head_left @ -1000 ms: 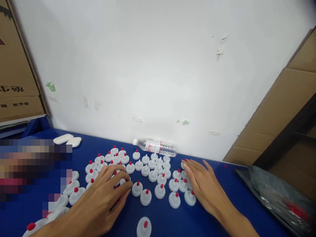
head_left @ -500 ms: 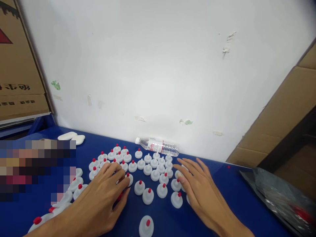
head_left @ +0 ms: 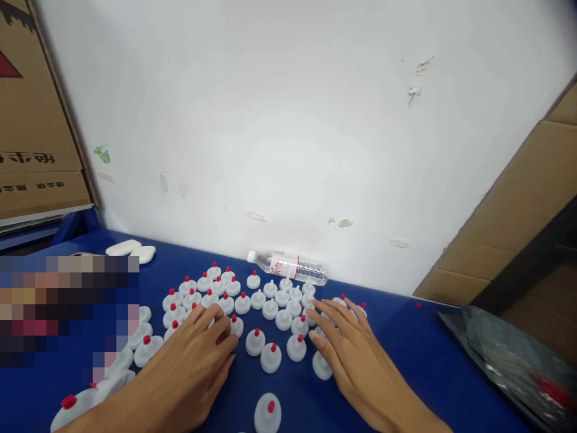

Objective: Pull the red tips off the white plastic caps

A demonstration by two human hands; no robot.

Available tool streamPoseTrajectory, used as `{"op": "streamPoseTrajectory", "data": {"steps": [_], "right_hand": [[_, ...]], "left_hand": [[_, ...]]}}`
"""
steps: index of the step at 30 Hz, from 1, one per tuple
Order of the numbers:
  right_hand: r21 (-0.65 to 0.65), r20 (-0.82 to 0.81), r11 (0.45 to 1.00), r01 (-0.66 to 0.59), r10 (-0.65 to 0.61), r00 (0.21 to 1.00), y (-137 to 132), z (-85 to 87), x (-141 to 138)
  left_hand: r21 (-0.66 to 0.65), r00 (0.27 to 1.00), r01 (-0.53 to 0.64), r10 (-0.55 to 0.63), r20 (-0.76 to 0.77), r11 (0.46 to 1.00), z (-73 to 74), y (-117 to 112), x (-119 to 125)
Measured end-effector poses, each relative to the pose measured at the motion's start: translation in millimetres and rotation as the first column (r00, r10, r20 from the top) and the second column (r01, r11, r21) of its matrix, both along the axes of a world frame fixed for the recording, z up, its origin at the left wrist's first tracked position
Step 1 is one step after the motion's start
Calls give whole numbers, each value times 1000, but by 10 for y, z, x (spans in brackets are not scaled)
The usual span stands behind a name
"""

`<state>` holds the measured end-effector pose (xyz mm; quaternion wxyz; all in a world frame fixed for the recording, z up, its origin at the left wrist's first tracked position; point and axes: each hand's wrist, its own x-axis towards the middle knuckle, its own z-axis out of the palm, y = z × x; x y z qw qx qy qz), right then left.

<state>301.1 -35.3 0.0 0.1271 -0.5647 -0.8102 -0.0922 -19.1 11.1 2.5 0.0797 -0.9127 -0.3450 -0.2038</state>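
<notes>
Many translucent white nozzle caps [head_left: 270,358] stand on the blue table, most with a small red tip. A group of white nozzle caps without red tips [head_left: 283,319] sits between my hands. My left hand [head_left: 198,349] is closed, its fingers curled down among the red-tipped caps. A bit of red shows between its fingers, but what they grip is mostly hidden. My right hand [head_left: 351,349] is open, fingers spread over several caps at the right of the group, partly covering them. One red-tipped cap [head_left: 267,414] stands alone near the front edge of view.
A clear plastic bottle [head_left: 288,267] lies against the white wall. Two white rounded objects [head_left: 135,250] rest at the back left. Blurred pixels hide the left side. A grey plastic bag [head_left: 505,355] is at the right, beside cardboard [head_left: 505,210].
My right hand has shifted slightly left and down over the caps, uncovering red-tipped ones behind its fingers. My left hand has moved slightly, and more caps show beside it.
</notes>
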Motion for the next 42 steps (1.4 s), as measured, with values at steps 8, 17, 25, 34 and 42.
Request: {"op": "streamPoseTrajectory", "data": {"steps": [8,17,25,34,42], "right_hand": [[56,-21,998,-35,36,999,3,-43,-21],[90,-56,996,-15,20,998,-7,-52,-41],[267,-44,961,-79,94,995,-14,53,-17],[499,-35,829,-250,308,951,-101,186,-134],[593,-65,741,-316,434,898,-191,254,-421]], "left_hand": [[29,997,81,-80,-19,996,4,21,10],[92,993,114,-116,19,989,-140,50,-9],[153,984,158,-168,54,975,-117,89,-12],[247,906,287,-346,243,925,268,-86,71],[241,878,340,-398,264,909,152,-81,36]]}}
